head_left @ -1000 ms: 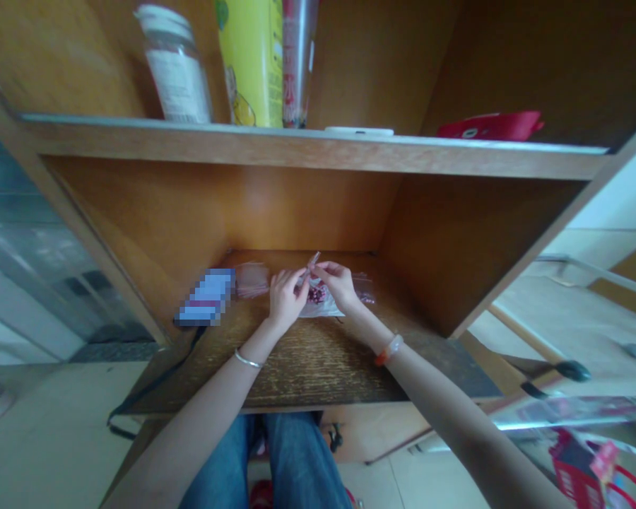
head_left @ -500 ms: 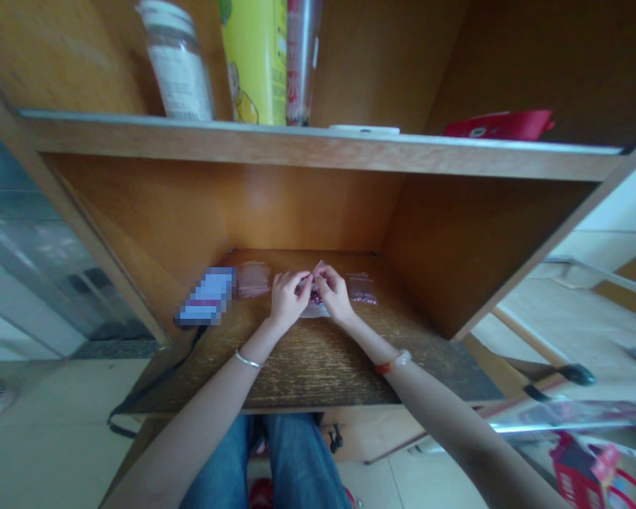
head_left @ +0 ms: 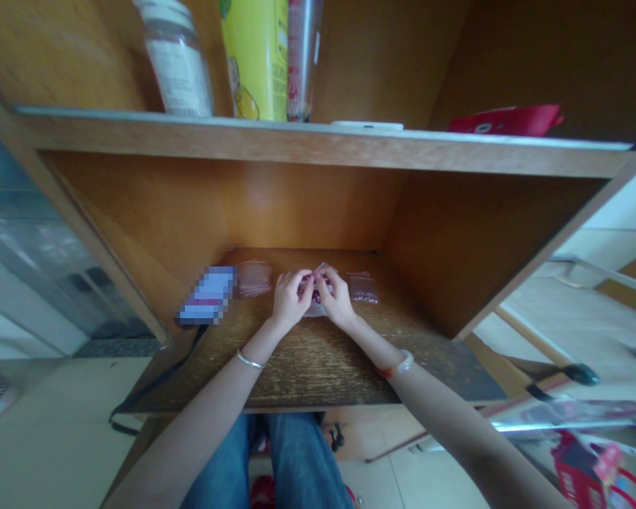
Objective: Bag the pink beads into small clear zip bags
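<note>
Both hands are found close together at the back of the desk [head_left: 318, 367], fingertips meeting over a small clear bag of pink beads [head_left: 314, 291]. Left hand [head_left: 290, 300]: fingers curled nearly closed, pinching the bag's left side. Right hand [head_left: 335, 298]: fingers likewise curled in, pinching the bag's upper right edge. How firmly each pinch is made cannot be told at this size.

Change noted against one second earlier: the right hand was then raised higher, with a thin strip or the bag's top edge lifted between the two hands. That edge is now brought down and the right hand is drawn in toward the left, so that the two hands are almost touching. The bag is kept low, on or just above the desk; which of the two cannot be told. The work is judged to have passed from pulling at the bag's top to close handling of its mouth or contents.

Surroundings, unchanged: a second small bag [head_left: 362, 288] is seen just to the right of the hands, a third [head_left: 253, 278] just to the left, and a blurred flat object [head_left: 208, 295] beyond that. A shelf [head_left: 318, 141] is seen overhead, bearing a jar [head_left: 174, 60] and a yellow carton [head_left: 254, 56].
</note>
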`<state>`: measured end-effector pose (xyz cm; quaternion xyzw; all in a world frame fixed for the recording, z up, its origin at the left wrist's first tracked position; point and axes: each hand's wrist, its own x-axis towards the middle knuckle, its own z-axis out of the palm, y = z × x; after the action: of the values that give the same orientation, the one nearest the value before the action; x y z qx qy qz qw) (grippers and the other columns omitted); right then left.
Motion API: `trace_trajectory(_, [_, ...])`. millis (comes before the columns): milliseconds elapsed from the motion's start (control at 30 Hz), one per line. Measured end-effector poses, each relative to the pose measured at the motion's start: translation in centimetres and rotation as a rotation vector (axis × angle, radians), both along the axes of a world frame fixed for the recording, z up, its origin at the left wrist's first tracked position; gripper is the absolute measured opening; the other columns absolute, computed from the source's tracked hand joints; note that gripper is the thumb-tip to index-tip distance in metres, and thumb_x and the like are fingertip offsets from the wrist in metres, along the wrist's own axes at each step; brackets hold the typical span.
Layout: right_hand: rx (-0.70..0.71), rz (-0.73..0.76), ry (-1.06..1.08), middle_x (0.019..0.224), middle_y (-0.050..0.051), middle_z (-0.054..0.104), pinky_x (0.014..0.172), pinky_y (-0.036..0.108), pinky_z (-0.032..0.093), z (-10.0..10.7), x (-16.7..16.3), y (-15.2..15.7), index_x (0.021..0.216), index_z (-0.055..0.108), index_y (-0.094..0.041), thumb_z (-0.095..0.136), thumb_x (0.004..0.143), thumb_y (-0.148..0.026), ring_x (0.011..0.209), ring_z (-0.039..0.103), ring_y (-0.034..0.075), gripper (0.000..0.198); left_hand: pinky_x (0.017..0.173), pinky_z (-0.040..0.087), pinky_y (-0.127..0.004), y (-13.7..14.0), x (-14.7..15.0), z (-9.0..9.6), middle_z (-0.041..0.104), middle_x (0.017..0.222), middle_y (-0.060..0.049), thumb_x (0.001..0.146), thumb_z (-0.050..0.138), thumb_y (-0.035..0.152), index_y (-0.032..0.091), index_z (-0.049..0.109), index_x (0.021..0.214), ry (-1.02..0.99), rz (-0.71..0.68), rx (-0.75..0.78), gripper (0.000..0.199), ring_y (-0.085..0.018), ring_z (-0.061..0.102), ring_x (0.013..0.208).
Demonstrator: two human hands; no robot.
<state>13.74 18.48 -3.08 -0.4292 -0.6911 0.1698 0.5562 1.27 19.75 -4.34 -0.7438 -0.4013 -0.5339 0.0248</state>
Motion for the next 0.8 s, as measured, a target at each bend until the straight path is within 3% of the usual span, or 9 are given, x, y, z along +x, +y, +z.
trace_trajectory(133, [0.098,0.009,-0.059,0.078,0.002,0.058,0.069,0.027,0.044,-0.2,0.12,0.15,0.081,0.053,-0.021,0.039,0.09,-0.031,0.072,0.054,0.015,0.019,0.08,0.04,-0.031,-0.04,0.0,0.04,0.067,0.086,-0.002,0.09,0.044,0.027,0.021,0.057,0.091,0.001,-0.02,-0.016,0.015,-0.016,0.06,0.081])
trace_trajectory(333, [0.193,-0.012,-0.194,0.079,0.004,0.058,0.069,0.029,0.043,-0.38,0.19,0.37,0.079,0.05,-0.021,0.044,0.088,-0.027,0.072,0.053,0.016,0.012,0.079,0.036,-0.034,-0.33,0.23,0.0,0.067,0.077,-0.001,0.088,0.045,0.023,0.02,0.056,0.08,0.025,0.12,-0.015,0.014,-0.017,0.06,0.073])
trace_trajectory(533, [0.203,-0.073,-0.25,0.081,0.004,0.059,0.07,0.029,0.043,-0.81,0.12,0.41,0.08,0.049,-0.021,0.045,0.087,-0.026,0.074,0.053,0.017,0.01,0.08,0.034,-0.035,-0.81,0.49,0.19,0.068,0.075,-0.002,0.086,0.048,0.023,0.019,0.058,0.078,0.048,0.211,-0.001,0.013,-0.019,0.06,0.073])
trace_trajectory(800, [0.177,-0.12,-0.263,0.082,0.004,0.06,0.07,0.029,0.043,-1.02,-0.09,0.41,0.08,0.049,-0.021,0.043,0.088,-0.026,0.075,0.054,0.017,0.011,0.081,0.035,-0.035,-0.82,0.59,0.01,0.068,0.073,-0.002,0.085,0.049,0.023,0.02,0.059,0.077,0.031,0.236,0.034,0.014,-0.019,0.06,0.071])
